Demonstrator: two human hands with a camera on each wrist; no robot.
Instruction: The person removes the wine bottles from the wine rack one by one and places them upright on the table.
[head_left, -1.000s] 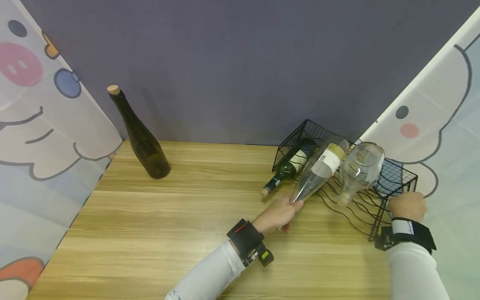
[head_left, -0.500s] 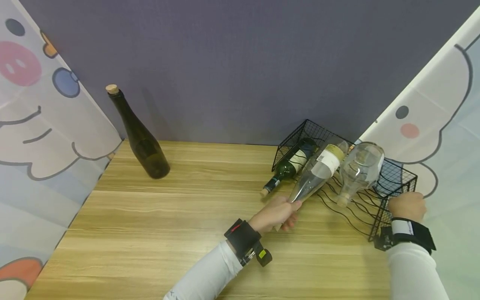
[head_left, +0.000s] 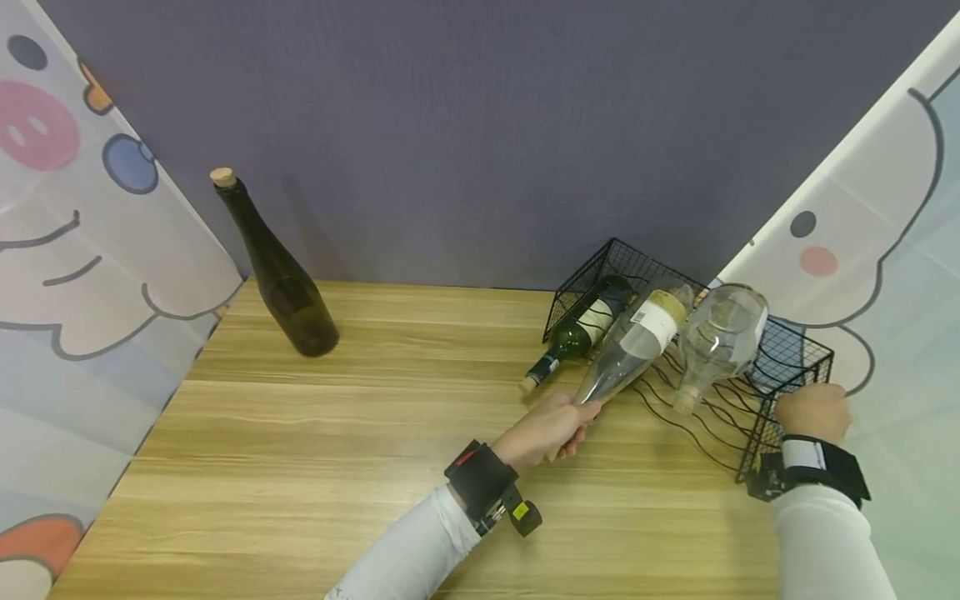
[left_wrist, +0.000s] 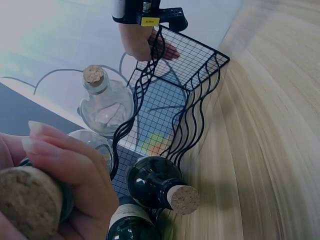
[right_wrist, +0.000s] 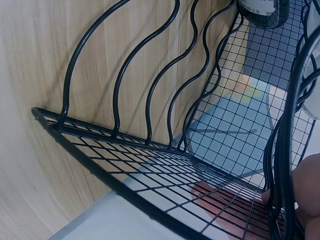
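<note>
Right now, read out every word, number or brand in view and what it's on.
No text is legible.
Clear bottle in the left hand: label print too small.
Green bottle: label too small.
Bottle label, right wrist view: print blurred, cut off.
Yellow wrist-camera sticker: blurred.

Wood-grain surface [head_left: 300, 467] carries a dark corked bottle [head_left: 291, 296] standing upright at far left and a black wire rack [head_left: 767, 427] resting at far right.

On our table [head_left: 330, 458] one bottle [head_left: 288, 283] stands at the left, well apart from the rack [head_left: 795, 350] at the right, where other bottles [head_left: 723, 333] lie side by side.
</note>
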